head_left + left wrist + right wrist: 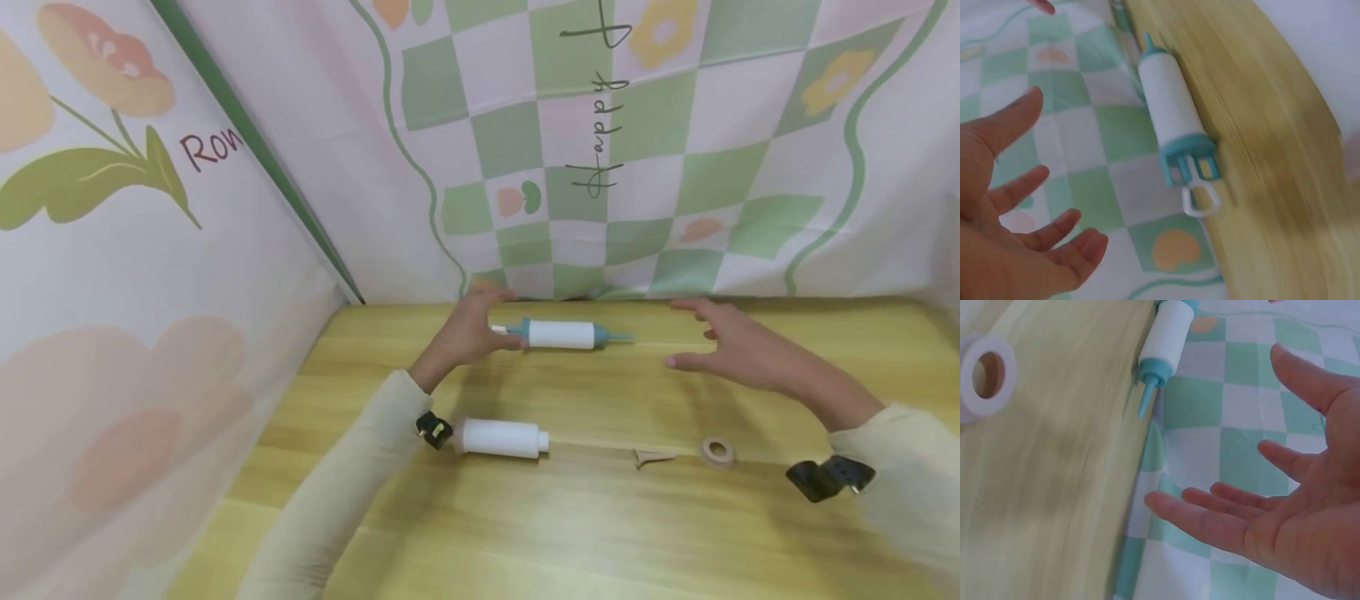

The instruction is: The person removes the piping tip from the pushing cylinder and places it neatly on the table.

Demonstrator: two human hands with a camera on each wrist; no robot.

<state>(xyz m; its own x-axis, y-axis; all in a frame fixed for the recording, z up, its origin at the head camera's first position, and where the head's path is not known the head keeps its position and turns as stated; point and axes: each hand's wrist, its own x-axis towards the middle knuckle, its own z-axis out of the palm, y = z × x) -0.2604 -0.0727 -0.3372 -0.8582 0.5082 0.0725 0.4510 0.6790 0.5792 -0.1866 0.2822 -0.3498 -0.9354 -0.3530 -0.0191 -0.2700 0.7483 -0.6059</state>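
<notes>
A white and teal icing syringe (561, 334) lies on its side near the back of the table, its pointed teal nozzle toward the right. At the handle end, my left hand (474, 327) hovers with fingers spread; the left wrist view shows the white pull ring (1202, 199) apart from the fingers. My right hand (738, 346) is held out beyond the nozzle tip, fingers extended and holding nothing. Closer to me lie a white barrel (501, 438) with a beige collar, a small beige nozzle (652, 457) and a beige ring (717, 452).
The wooden table (570, 525) ends at the back against a hanging green-and-white checked cloth (570, 150). To the left rises another cloth (112, 275) printed with flowers. A black wrist camera (830, 478) sits at the right sleeve, another black camera (434, 429) at the left.
</notes>
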